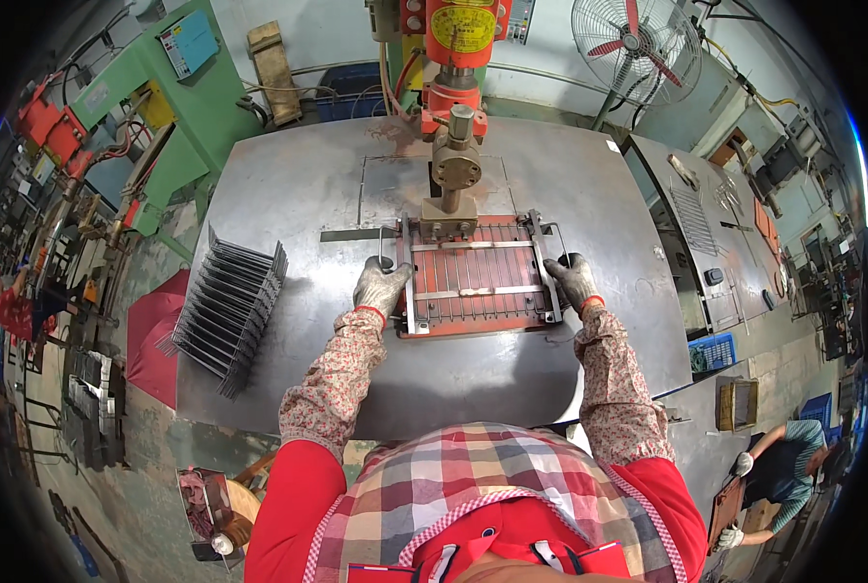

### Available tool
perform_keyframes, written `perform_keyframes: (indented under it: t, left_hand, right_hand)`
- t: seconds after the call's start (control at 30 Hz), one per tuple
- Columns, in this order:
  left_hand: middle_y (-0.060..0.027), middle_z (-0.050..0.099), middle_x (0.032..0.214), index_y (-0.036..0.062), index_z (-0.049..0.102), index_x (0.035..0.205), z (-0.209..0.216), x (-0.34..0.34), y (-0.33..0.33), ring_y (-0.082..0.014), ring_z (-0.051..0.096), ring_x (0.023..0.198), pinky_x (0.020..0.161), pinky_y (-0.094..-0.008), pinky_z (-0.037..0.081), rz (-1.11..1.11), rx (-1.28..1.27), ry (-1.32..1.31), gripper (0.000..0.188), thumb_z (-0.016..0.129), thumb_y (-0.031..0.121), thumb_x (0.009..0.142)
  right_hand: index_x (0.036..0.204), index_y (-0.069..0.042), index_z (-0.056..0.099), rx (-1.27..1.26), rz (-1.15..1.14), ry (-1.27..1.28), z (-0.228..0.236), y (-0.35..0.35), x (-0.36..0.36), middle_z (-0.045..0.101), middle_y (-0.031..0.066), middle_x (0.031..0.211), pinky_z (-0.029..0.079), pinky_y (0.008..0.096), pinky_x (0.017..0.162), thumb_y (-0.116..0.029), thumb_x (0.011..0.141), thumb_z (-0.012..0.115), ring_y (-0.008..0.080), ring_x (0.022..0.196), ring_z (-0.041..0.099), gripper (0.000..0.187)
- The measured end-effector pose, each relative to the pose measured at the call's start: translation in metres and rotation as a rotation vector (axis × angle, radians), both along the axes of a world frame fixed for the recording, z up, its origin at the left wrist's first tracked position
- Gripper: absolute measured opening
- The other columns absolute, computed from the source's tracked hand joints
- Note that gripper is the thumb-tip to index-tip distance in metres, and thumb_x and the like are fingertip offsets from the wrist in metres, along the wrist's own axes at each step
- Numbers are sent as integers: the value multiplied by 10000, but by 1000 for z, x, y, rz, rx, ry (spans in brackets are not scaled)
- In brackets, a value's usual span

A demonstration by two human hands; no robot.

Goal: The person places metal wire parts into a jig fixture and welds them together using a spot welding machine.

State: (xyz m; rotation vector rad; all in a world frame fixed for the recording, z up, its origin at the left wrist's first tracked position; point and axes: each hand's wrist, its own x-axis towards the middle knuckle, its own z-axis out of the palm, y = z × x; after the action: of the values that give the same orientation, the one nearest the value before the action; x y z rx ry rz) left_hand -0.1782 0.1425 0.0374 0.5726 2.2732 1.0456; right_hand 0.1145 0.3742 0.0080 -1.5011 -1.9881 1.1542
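A flat welding jig (431, 331) with a reddish base plate and steel bars lies on the metal table in front of me. Thin wire rods (482, 309) are laid out across it in a grid. My gloved left hand (382, 284) is closed around the wire handle on the jig's left side. On the opposite side, my gloved right hand (577, 279) is closed around the other handle. Over the jig's far edge stands the welding head (449, 216) of a red press; whether it touches the wires, I cannot tell.
A stack of wire racks (228, 316) sits on the left of the steel table (473, 384). Behind the right corner stands a caged fan (633, 44). A green machine (196, 107) is at far left. Another person (788, 476) handles a board at lower right.
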Motion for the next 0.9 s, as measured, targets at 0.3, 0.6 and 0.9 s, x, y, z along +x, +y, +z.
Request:
perform_keyframes:
  t: [0.3,0.6,0.9]
  left_hand:
    - [-194,656,861,3,586,1003,-26,-35,-18,-311,652,780,741,-393,509,4,21,154,594,743,463,662]
    - [-115,650,766,-2,626,915,14,-66,-61,-215,601,660,642,-359,488,101,15,122,450,749,372,697]
    - [-64,638,790,17,595,1038,11,-86,-54,-181,574,654,591,-358,456,208,228,-307,448,717,340,753]
  right_hand:
    - [1022,82,568,-123,-4,-32,0,-20,-23,648,207,905,507,395,722,-369,749,745,280,825,636,556]
    - [1113,96,507,-134,54,-96,11,-59,-78,640,262,972,524,402,778,-386,765,724,348,891,650,633]
    - [1022,91,511,-163,75,38,-7,-55,-71,621,197,843,518,373,618,-344,758,741,258,710,626,558]
